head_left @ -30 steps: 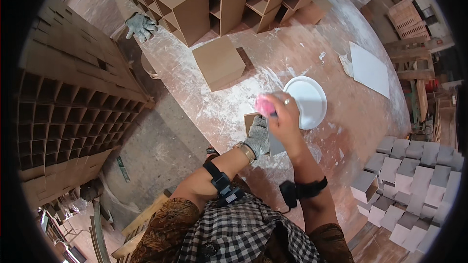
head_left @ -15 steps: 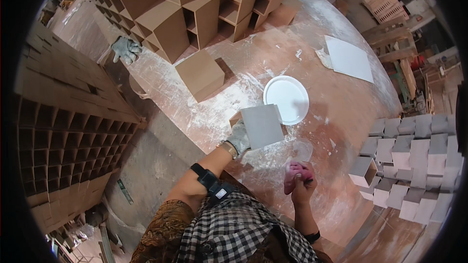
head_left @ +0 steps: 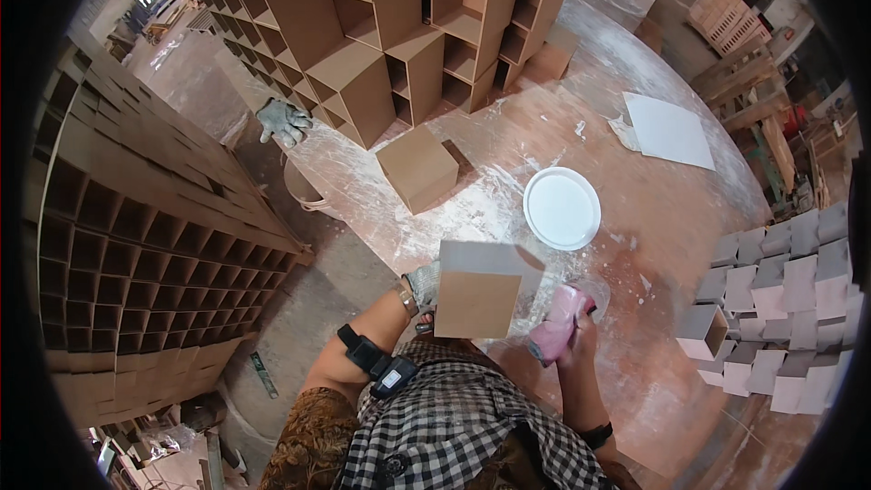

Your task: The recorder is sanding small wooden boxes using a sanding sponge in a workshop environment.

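Note:
My left hand (head_left: 423,287), in a grey glove, grips a square box (head_left: 478,305) by its left side, just above the table edge. One face of the box is plain brown and the face beyond it is coated grey-white. The box hides some of my fingers. Off to its right, my bare right hand (head_left: 584,330) is closed round a soft pink wad (head_left: 557,327), perhaps cloth or sponge. Beyond both hands lies a shallow white round dish (head_left: 562,209). Another plain brown box (head_left: 415,172) rests on the table farther left.
Tall stacks of open brown boxes (head_left: 349,82) stand at the table's back. More boxes (head_left: 109,263) are piled at left, and grey-white ones (head_left: 771,299) at right. An empty grey glove (head_left: 285,122) lies on the far left corner. A white sheet (head_left: 670,130) lies back right.
My left hand has brought the box nearer to me and tipped it, so a brown face now shows below the grey one. The pink wad has turned in my right hand, slightly higher.

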Motion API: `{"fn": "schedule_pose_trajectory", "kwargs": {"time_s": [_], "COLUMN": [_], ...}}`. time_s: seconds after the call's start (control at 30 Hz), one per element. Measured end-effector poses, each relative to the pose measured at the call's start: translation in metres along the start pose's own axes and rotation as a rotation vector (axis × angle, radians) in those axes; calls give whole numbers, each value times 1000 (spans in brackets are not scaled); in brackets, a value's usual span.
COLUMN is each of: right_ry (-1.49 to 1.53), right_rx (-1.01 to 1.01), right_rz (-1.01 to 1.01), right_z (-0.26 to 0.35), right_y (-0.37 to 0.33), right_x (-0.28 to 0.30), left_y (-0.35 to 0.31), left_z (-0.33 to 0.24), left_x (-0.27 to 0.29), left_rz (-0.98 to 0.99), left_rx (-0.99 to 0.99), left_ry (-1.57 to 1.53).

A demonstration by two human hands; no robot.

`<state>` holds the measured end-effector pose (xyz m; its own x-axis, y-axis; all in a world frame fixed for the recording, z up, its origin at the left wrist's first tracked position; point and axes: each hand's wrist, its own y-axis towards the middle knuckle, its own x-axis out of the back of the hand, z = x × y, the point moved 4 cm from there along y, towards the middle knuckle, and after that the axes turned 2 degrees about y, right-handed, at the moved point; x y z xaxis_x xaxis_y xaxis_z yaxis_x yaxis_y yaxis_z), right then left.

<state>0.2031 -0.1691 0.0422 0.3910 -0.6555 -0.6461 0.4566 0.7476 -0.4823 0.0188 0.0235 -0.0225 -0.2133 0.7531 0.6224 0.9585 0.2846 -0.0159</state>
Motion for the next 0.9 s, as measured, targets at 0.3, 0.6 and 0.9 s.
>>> {"fn": "schedule_pose_trajectory", "kwargs": {"time_s": [0.3,0.6,0.9], "right_ry": [98,-301,-1577], "right_rx": [-183,93,769], "right_rz": [-66,-49,-153], "right_z": [-20,1,13], "right_y": [16,5,13], "right_x": [-1,-29,-87], "left_y": [32,58,57], "left_z": [-32,-41,-31], "left_x": [11,22,7], "left_rz": [-201,41,-31], "left_rx": [212,26,31], "left_ry": [103,159,98]}}
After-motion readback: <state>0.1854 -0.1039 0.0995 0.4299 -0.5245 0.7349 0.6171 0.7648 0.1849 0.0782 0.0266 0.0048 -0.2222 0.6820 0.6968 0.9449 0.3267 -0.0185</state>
